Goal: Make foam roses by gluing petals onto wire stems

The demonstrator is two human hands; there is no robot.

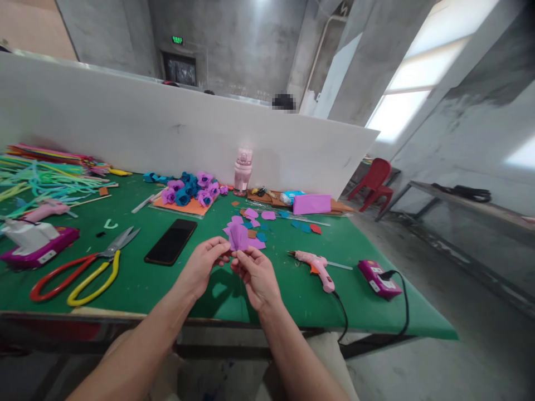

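Both my hands meet over the front middle of the green table, holding a purple paper petal piece [238,236] upright between them. My left hand [209,259] pinches its lower left edge, fingers closed. On the lower right edge, the thumb and fingers of my right hand [256,272] are pressed together. Just behind it lie loose purple petals [268,215], with blue petals [306,228] and a few brown and red ones scattered around. A pink glue gun [315,266] with a clear glue stick rests to the right of my right hand.
Left of my hands are a black phone [171,241] and large scissors [95,264]. Purple and blue paper flowers [190,189] sit on an orange sheet. A pink bottle [243,171] stands by the white partition [188,122]. A purple power strip [379,278] with a cord lies right.
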